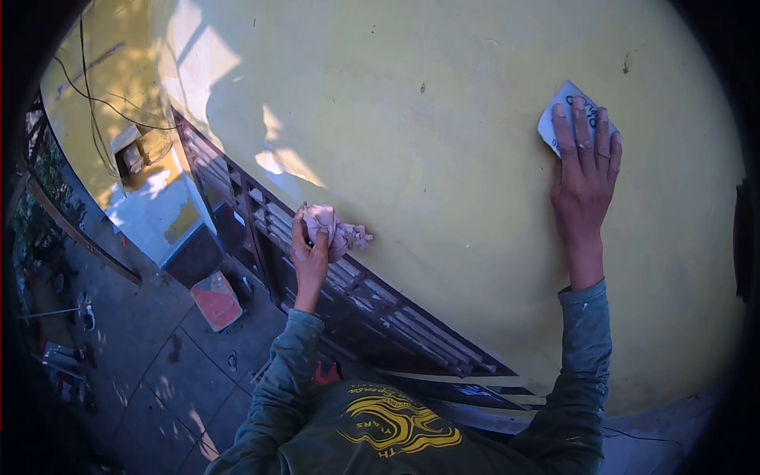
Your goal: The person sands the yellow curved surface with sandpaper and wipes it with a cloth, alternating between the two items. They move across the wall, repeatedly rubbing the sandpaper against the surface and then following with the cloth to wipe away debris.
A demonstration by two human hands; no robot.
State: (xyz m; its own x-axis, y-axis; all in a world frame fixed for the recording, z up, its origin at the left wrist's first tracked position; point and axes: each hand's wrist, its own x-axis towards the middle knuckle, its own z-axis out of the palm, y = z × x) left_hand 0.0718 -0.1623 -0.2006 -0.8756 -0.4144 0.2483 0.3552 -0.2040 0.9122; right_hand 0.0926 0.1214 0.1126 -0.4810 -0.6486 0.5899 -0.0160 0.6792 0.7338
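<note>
My right hand [586, 170] presses a piece of sandpaper [564, 103], its pale printed back outward, flat against the yellow wall [443, 150]. The fingers lie together over the sheet, and its rough side is hidden. Lower and to the left, my left hand [309, 253] grips a crumpled pinkish rag [336, 232] between thumb and fingers. Ragged ends of the rag hang out toward the wall. White specks mark the skin and sleeves.
A dark slatted wooden frame [356, 289] runs diagonally below the wall. Black cables [95, 99] hang at upper left above an open box [142, 150] on the wall. A red-topped box [216, 301] stands on the paved floor [158, 380]. Patches of sunlight fall on the wall.
</note>
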